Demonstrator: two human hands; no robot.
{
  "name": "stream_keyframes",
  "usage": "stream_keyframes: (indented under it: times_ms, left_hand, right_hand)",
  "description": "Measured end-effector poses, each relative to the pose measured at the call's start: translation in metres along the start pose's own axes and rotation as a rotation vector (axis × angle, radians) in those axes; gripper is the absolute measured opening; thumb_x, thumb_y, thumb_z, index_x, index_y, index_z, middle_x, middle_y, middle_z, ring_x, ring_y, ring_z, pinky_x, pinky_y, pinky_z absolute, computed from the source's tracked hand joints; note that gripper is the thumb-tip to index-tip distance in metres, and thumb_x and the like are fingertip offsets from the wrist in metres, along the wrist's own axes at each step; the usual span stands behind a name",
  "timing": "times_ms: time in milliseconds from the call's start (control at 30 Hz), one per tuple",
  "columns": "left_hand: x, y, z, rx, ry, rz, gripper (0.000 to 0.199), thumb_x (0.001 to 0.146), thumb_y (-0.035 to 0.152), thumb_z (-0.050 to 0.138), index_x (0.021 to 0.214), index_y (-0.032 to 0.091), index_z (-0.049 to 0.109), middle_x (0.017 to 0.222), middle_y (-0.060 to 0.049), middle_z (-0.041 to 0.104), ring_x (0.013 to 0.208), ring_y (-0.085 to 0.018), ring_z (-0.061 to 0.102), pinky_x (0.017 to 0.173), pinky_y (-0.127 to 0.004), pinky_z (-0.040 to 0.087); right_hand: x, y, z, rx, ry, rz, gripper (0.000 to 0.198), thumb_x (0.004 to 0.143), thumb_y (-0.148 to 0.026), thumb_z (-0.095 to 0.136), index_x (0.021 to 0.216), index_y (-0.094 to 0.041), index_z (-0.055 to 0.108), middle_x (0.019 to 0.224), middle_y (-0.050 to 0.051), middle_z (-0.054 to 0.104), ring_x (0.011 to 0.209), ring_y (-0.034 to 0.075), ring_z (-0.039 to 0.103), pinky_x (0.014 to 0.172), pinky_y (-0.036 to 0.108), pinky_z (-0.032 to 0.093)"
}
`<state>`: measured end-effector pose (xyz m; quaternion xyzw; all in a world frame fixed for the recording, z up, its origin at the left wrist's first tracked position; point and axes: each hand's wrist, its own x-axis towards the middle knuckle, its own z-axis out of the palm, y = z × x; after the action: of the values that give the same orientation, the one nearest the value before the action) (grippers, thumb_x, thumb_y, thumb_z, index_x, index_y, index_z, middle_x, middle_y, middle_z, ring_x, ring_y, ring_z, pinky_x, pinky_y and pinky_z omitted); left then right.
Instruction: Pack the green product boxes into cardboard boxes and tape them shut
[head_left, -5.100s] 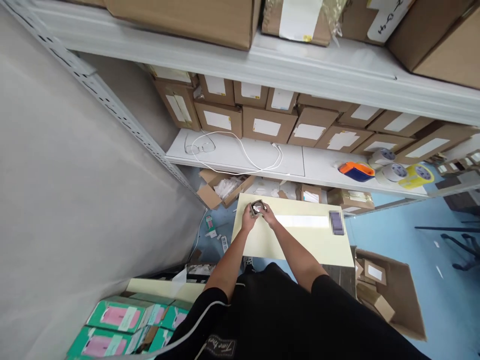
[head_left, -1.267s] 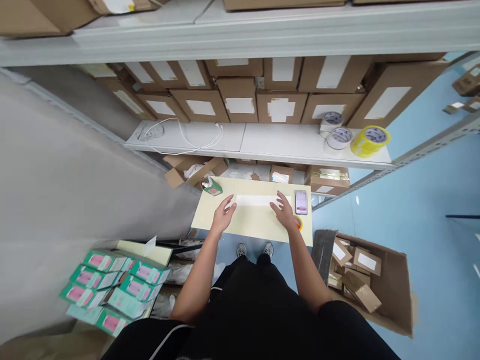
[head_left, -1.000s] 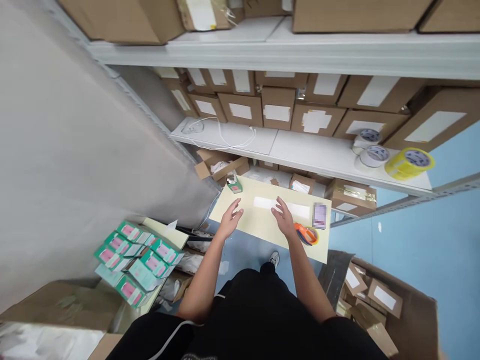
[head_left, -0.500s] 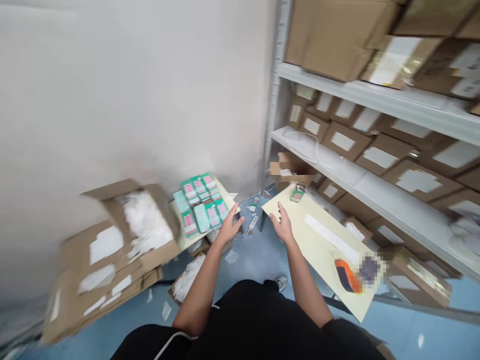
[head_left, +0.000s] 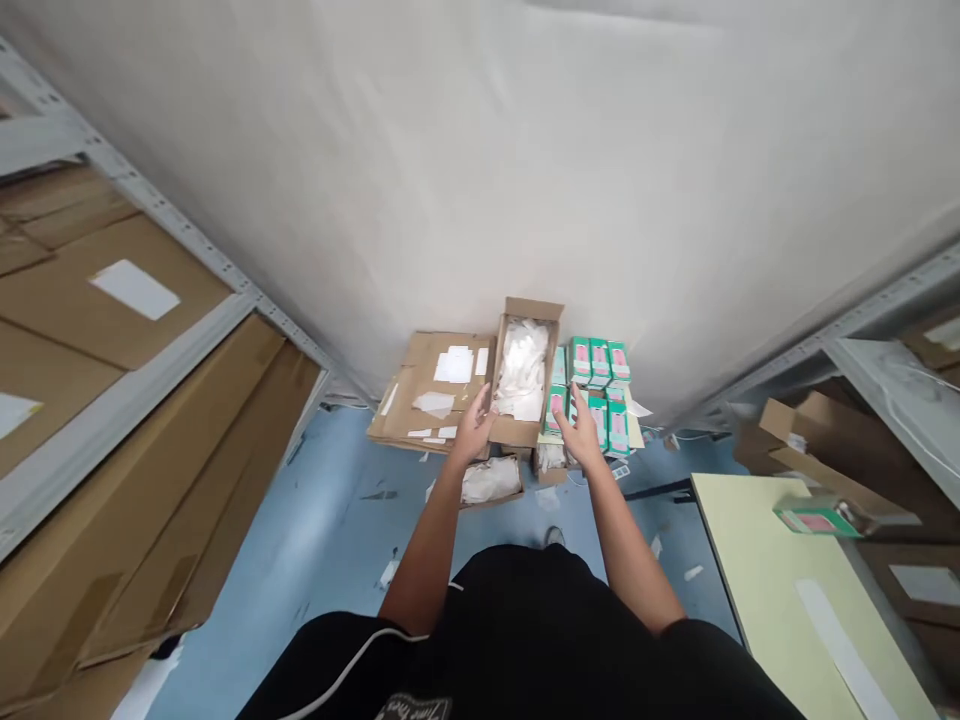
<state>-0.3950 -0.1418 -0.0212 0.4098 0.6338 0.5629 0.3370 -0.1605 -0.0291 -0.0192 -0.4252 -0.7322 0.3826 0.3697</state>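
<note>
Open-topped carton (head_left: 514, 432) sits straight ahead of two empty hands

And what a neat line-up, flattened cardboard (head_left: 421, 372) on its left, green boxes (head_left: 600, 362) ranked on its right! Left hand (head_left: 473, 432) is by the carton's near corner, fingers spread, thumb apart; whether skin meets cardboard, I can't tell. Right hand (head_left: 582, 436) shows over the green boxes, fingers just as wide, nothing visible in the grip, contact again unclear. Now, the handling: that carton looks stiff in the walls, but its loose flaps should bend, so palms low on opposite sides look the safer hold. White wrappings (head_left: 525, 358) inside look soft, light and probably slippery: best pinched by a bunched edge. Green boxes? Likely light, thin card, easy to dent, so a gentle grip across the narrow sides suits.
</note>
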Motion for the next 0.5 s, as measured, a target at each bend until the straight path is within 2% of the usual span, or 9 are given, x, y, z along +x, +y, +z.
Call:
stream_keyframes:
  times_ms: [67,233,367,500]
  left_hand:
    - [-0.002,-0.006,-0.017,-0.001,0.052,-0.026,0.067,0.100,0.048,0.061,0.161,0.029,0.043,0.167,-0.008,0.043,0.155,-0.030,0.037,0.125,-0.045,0.037]
    - [0.003,-0.018,-0.042,-0.039,0.147,-0.051,0.072,0.099,0.048,0.060,0.164,0.030,0.036,0.168,-0.010,0.039,0.156,-0.030,0.036,0.124,-0.047,0.038]
    - [0.018,-0.030,-0.070,-0.012,0.239,-0.114,0.070,0.097,0.049,0.063,0.161,0.028,0.042,0.167,-0.011,0.041,0.153,-0.031,0.041,0.121,-0.047,0.041]
    - [0.030,-0.046,-0.102,0.050,0.376,-0.169,0.069,0.095,0.051,0.065,0.157,0.027,0.047,0.163,-0.012,0.046,0.149,-0.031,0.046,0.119,-0.047,0.043]
  right_hand:
    - [0.017,-0.011,0.026,0.015,-0.057,-0.027,0.075,0.098,-0.053,0.056,0.165,-0.026,0.035,0.165,0.012,0.044,0.153,0.031,0.040,0.124,0.056,0.036]
    - [0.055,-0.022,0.080,0.071,-0.193,-0.060,0.074,0.096,-0.048,0.060,0.163,-0.025,0.039,0.164,0.013,0.044,0.150,0.032,0.043,0.121,0.057,0.040]
    - [0.082,-0.021,0.115,0.138,-0.276,-0.077,0.070,0.095,-0.044,0.060,0.161,-0.027,0.041,0.162,0.012,0.047,0.148,0.031,0.045,0.120,0.056,0.041]
    - [0.097,-0.013,0.148,0.190,-0.364,-0.071,0.066,0.096,-0.042,0.059,0.159,-0.029,0.044,0.161,0.009,0.048,0.149,0.030,0.045,0.121,0.054,0.040]
